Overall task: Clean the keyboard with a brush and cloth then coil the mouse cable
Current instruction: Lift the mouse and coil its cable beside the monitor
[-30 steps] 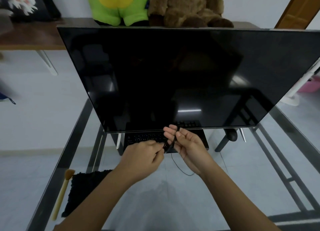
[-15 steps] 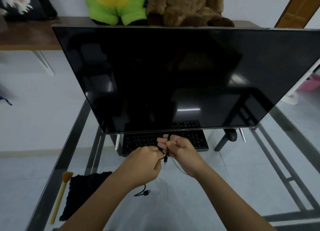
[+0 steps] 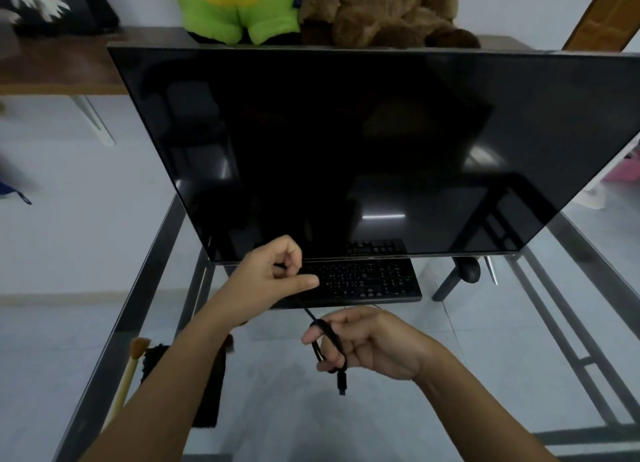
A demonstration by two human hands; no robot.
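Observation:
The black mouse cable [image 3: 329, 340] is looped around the fingers of my right hand [image 3: 360, 343], and its USB plug hangs below them. From there the cable runs up and left to my left hand [image 3: 273, 278], which pinches it over the left end of the black keyboard [image 3: 367, 281]. The black mouse [image 3: 469, 271] sits right of the keyboard under the monitor edge. A wooden brush [image 3: 130, 368] and a black cloth [image 3: 211, 385] lie at the table's left, the cloth partly behind my left forearm.
A large dark monitor [image 3: 363, 149] overhangs the keyboard. The glass table [image 3: 450, 375] has a metal frame on both sides. Behind stand a green plush [image 3: 235, 7] and a brown plush [image 3: 384, 7] on a wooden shelf.
My hands have moved apart: the right dropped toward me with cable loops round its fingers, the left rose over the keyboard, stretching the cable between them. The plug now hangs from the right hand.

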